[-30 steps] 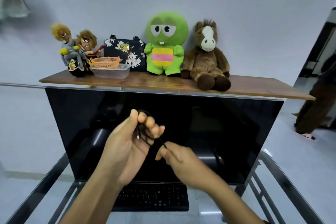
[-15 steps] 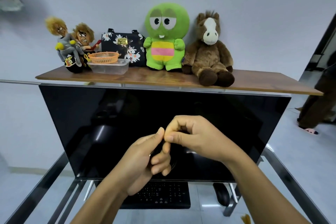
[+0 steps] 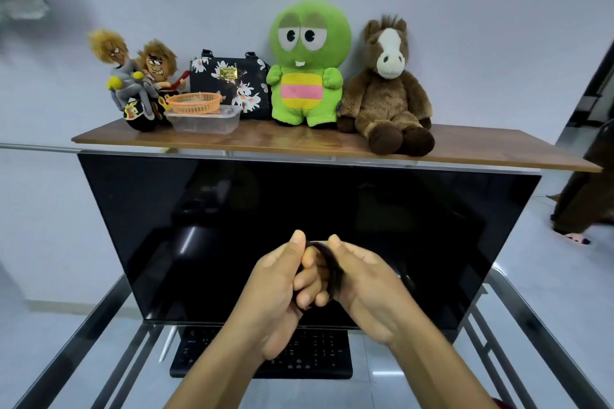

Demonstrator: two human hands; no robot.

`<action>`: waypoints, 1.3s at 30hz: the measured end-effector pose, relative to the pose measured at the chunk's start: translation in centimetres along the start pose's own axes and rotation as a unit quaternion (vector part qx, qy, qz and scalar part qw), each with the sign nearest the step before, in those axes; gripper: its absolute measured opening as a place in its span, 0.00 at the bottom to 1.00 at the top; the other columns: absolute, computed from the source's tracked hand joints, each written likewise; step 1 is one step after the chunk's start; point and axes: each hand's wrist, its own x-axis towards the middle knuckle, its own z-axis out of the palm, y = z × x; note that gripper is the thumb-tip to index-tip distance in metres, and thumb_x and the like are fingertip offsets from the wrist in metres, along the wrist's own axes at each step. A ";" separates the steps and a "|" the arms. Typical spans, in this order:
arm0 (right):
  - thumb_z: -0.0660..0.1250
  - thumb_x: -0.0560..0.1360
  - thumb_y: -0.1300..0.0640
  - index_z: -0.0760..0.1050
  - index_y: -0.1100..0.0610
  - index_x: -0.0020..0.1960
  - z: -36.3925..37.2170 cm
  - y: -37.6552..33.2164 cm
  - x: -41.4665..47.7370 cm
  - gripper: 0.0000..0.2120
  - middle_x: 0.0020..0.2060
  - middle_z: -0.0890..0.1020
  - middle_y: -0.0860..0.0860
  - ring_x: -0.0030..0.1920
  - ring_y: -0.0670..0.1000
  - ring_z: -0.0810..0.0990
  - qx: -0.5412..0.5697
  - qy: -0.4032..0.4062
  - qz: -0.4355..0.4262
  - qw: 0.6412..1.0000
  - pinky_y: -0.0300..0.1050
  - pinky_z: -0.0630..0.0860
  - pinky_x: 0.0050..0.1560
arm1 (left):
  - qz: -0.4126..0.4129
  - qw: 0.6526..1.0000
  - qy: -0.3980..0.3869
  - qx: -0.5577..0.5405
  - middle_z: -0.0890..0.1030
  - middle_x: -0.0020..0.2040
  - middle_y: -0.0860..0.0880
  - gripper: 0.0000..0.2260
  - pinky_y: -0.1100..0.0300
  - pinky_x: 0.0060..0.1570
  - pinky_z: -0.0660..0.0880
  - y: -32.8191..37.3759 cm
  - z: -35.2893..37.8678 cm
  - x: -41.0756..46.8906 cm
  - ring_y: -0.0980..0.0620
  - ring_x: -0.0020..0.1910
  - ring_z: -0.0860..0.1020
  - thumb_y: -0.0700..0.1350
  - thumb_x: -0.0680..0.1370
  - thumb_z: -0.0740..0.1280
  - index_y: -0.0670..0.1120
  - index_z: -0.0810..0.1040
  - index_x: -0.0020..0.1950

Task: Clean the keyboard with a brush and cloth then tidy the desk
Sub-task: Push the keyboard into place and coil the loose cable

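Observation:
A black keyboard [image 3: 319,355] lies on the glass desk [image 3: 415,385] below a large dark monitor [image 3: 232,226]. Both my hands are raised in front of the screen. My left hand [image 3: 282,289] holds a coiled black cable [image 3: 329,262], its fingers curled through the loops. My right hand [image 3: 365,279] grips the coil's outer side, thumb at the top. No brush or cloth is in view.
A white pen-like stick [image 3: 167,347] lies left of the keyboard. A wooden shelf [image 3: 481,149] above the monitor carries plush toys, a floral bag [image 3: 229,83], an orange basket [image 3: 194,102] and a clear plastic box [image 3: 202,121]. A person stands at the right edge [image 3: 588,196].
My hands have dropped lower and closed together around the cable. The loose strand seen a second ago is now gathered into a tight coil. The view has tilted down a little.

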 end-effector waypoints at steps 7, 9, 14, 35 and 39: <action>0.68 0.76 0.63 0.79 0.63 0.52 -1.9 -0.7 -1.1 0.06 0.42 0.83 0.58 0.43 0.54 0.81 -0.190 0.009 -0.026 0.981 0.46 0.79 0.50 | 0.031 0.989 0.035 0.141 0.70 0.25 0.46 0.18 0.57 0.36 0.76 -1.1 -0.3 0.0 0.50 0.23 0.70 0.53 0.79 0.62 0.42 0.76 0.36; 0.67 0.76 0.64 0.79 0.62 0.51 -2.1 -0.9 -1.4 0.05 0.42 0.82 0.55 0.44 0.50 0.81 -0.224 0.024 -0.011 0.974 0.43 0.79 0.49 | 0.032 0.988 0.027 0.151 0.72 0.26 0.44 0.18 0.56 0.36 0.77 -1.1 -0.3 0.2 0.49 0.23 0.72 0.52 0.78 0.64 0.41 0.77 0.35; 0.66 0.77 0.64 0.78 0.61 0.52 -2.2 -0.8 -1.9 0.04 0.41 0.81 0.52 0.44 0.49 0.81 -0.233 0.042 0.017 0.972 0.51 0.79 0.54 | 0.010 0.988 0.020 0.151 0.75 0.29 0.44 0.16 0.50 0.42 0.79 -1.7 -1.6 1.0 0.48 0.27 0.75 0.51 0.75 0.67 0.37 0.80 0.42; 0.62 0.80 0.58 0.77 0.56 0.54 -14.6 12.9 -5.1 0.06 0.46 0.79 0.54 0.42 0.51 0.78 -0.139 0.214 0.291 0.922 0.42 0.76 0.39 | -0.277 0.921 0.141 0.233 0.70 0.30 0.48 0.14 0.57 0.35 0.70 -20.5 -3.7 6.7 0.50 0.30 0.68 0.51 0.80 0.62 0.43 0.79 0.42; 0.63 0.80 0.53 0.77 0.58 0.54 -16.2 17.4 -5.0 0.09 0.46 0.80 0.53 0.39 0.50 0.77 -0.137 0.233 0.311 0.911 0.41 0.74 0.36 | -0.328 0.917 0.151 0.168 0.67 0.30 0.47 0.13 0.59 0.31 0.72 -24.6 -2.9 8.5 0.52 0.29 0.67 0.47 0.81 0.63 0.40 0.79 0.43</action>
